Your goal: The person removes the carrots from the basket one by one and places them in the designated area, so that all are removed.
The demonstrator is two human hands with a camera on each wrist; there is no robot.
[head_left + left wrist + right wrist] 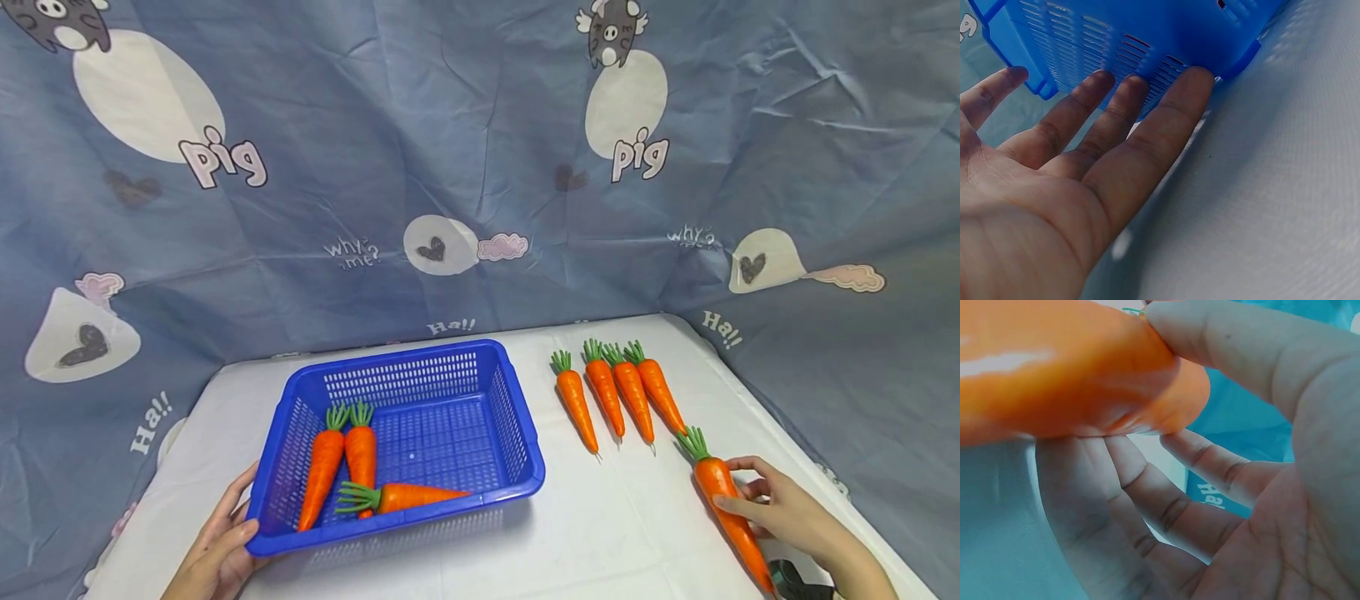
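Observation:
In the head view my left hand point(221, 546) is at the near left corner of a blue plastic basket point(397, 358). Its fairly straight fingers point(1172, 103) touch the slotted outer wall in the left wrist view. Three orange carrots with green tops lie inside: two side by side at the left, and one carrot point(420, 497) crosswise along the near wall. My right hand point(787, 508) holds another carrot point(723, 500) by its thick end, thumb on one side and fingers on the other. In the right wrist view that carrot point(1072, 375) fills the upper left.
Several more carrots point(633, 387) lie in a row on the white tabletop point(592, 533), right of the basket, tops pointing away. A blue-grey printed cloth point(480, 167) hangs behind and beside the table. A dark strap point(798, 582) sits at my right wrist.

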